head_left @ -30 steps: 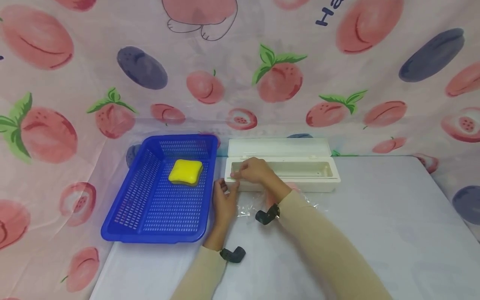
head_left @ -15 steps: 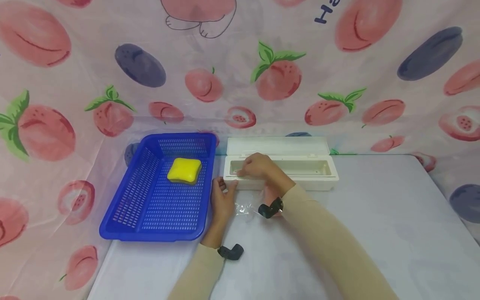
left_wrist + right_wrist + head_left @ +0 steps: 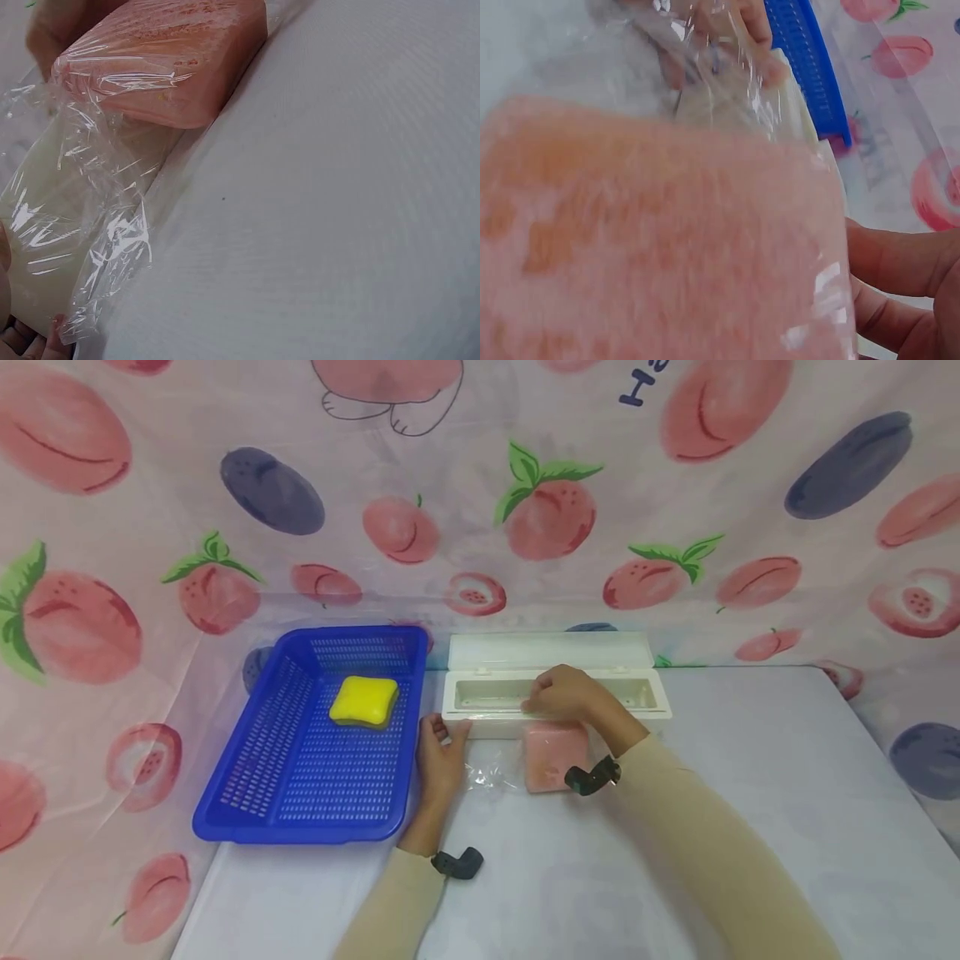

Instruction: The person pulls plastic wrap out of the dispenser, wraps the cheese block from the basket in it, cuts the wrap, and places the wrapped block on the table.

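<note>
A long white cling film box (image 3: 472, 728) stands with its lid (image 3: 551, 650) raised. Clear film (image 3: 491, 770) hangs at its front and wraps a pink block (image 3: 555, 758) on the table; the block's pitted top shows through the film in the left wrist view. My left hand (image 3: 441, 764) holds the box's left end, thumb on the front face. My right hand (image 3: 567, 695) is bent over the front rim near mid-length, fingertips pinched at the groove; what lies between them is hidden. In the right wrist view the right hand's thumb and fingers (image 3: 900, 262) are beyond the pink block.
Left of the box is a blue plastic basket (image 3: 300, 827) with a yellow sponge-like block (image 3: 364, 700) inside. A fruit-patterned cloth (image 3: 472, 552) hangs behind the table. The white tabletop (image 3: 765, 777) extends to the right.
My right hand has slid rightwards along the box's front rim, from its left end to about the middle. This uncovers the pink block. The left hand stays at the box's end.
</note>
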A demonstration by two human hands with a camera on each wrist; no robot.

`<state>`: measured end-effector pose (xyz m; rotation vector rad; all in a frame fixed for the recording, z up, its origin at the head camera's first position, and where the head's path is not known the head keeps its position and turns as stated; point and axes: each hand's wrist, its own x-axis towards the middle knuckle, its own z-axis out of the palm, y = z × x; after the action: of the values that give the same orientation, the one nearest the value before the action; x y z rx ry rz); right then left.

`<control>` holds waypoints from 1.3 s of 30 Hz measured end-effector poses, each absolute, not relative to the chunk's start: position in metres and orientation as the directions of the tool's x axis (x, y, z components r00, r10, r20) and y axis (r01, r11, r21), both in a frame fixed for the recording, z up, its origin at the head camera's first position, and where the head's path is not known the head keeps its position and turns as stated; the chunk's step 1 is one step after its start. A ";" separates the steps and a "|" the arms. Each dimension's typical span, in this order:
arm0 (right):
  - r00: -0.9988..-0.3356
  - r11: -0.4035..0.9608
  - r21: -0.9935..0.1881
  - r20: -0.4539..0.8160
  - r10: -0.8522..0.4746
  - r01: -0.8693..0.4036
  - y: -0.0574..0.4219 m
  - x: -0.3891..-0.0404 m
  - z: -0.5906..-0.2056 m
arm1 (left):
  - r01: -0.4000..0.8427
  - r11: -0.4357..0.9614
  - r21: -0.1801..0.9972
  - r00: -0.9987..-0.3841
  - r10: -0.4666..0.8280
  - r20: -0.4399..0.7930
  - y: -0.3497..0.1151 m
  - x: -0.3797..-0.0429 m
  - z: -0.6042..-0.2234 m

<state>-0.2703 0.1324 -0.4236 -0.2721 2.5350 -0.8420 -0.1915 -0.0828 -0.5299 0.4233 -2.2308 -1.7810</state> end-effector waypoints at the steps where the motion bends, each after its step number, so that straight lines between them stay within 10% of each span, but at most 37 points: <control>1: -0.879 0.796 -0.604 -0.355 -0.318 -0.043 0.137 -0.270 -0.423 | -0.072 0.211 0.975 -0.926 -0.377 0.013 -0.083 -0.191 -0.530; 39: -0.934 0.866 -0.500 -0.318 -0.161 0.021 0.286 -0.251 -0.412 | -0.100 0.230 0.968 -0.933 -0.359 -0.011 -0.086 -0.192 -0.533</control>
<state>-0.2512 0.2860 -0.4118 -0.1043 2.6866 -0.7258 -0.1919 -0.0858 -0.5327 0.4349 -2.2861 -1.7736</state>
